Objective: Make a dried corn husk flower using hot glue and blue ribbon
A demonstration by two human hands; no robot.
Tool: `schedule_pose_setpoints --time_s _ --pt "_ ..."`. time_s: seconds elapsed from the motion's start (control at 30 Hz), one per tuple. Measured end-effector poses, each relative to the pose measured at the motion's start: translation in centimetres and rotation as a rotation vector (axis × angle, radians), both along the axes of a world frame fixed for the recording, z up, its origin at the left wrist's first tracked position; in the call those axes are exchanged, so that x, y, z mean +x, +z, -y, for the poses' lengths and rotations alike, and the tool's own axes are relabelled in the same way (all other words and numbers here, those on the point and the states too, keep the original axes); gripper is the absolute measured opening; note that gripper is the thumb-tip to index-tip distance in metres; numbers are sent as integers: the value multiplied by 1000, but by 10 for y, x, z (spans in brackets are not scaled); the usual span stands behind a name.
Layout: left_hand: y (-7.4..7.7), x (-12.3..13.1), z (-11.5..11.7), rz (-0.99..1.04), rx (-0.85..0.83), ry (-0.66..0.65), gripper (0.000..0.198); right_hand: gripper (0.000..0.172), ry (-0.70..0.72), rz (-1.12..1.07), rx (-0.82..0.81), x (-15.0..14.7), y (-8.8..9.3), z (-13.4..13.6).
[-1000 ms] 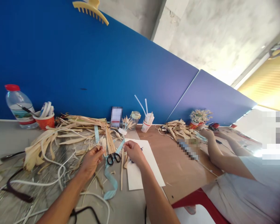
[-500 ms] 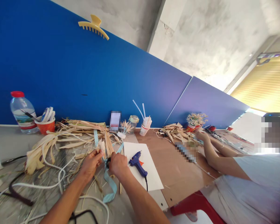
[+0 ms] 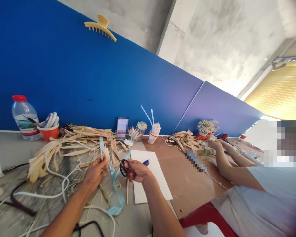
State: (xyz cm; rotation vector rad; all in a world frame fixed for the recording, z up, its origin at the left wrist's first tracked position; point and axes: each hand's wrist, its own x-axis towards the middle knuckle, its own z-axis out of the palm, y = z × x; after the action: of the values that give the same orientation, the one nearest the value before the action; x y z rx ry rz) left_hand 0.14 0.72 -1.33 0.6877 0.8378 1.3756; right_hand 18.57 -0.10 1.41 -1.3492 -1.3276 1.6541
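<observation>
- The left hand [image 3: 96,171] pinched a pale corn husk piece [image 3: 106,155] in its fingertips, over the messy table [image 3: 138,221].
- The right hand [image 3: 137,170] gripped the scissors [image 3: 120,161] by the black handles, blades pointing toward the husks. I couldn't tell if any finger went through the 2 loops.
- The corn husk piece looked light, dry and thin, so it would likely bend easily and rip if tugged. A soft pinch near its bottom seemed best.
- The scissors looked hard and a bit heavier. The handles seemed the safe place to hold.
- A floppy blue ribbon [image 3: 120,199] lay between the hands.
- A blue glue gun [image 3: 146,162] peeked out past the right hand, on white paper [image 3: 159,186].
</observation>
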Motion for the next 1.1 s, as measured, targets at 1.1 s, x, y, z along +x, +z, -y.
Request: schedule_pose_setpoints --time_s 1.1 --pt "-2 -1 -6 -15 20 192 31 33 -74 164 501 -48 -31 15"
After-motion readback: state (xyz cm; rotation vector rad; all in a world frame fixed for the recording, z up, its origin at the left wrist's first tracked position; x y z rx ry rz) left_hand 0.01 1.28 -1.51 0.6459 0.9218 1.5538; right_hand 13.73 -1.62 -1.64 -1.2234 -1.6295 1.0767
